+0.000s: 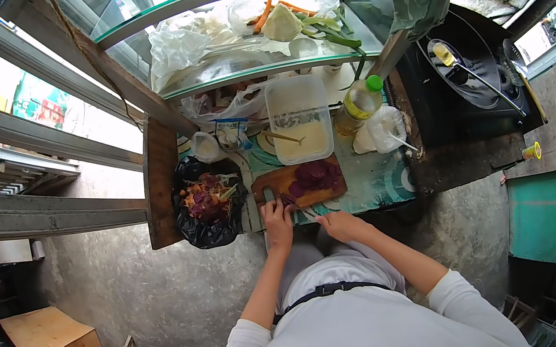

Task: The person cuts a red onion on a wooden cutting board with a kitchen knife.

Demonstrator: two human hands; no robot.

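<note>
A wooden cutting board [332,171] lies on the patterned counter cover, with a heap of dark purple slices [316,176] on its right half. On the board's left part, my left hand [276,220] has its fingers bent together on a purple piece [288,200]. My right hand [338,226] is closed round the handle of a knife [309,212], whose blade points up-left towards the purple piece. Just left of the board is a black plastic bag [211,236] holding purple and orange scraps [204,200].
Behind the board stand a clear tub [295,100] with pale contents, a green-capped bottle [359,103] and a white plastic bag [387,130]. A glass shelf [230,70] holds vegetables above. To the right is a black wok [468,69] with utensils.
</note>
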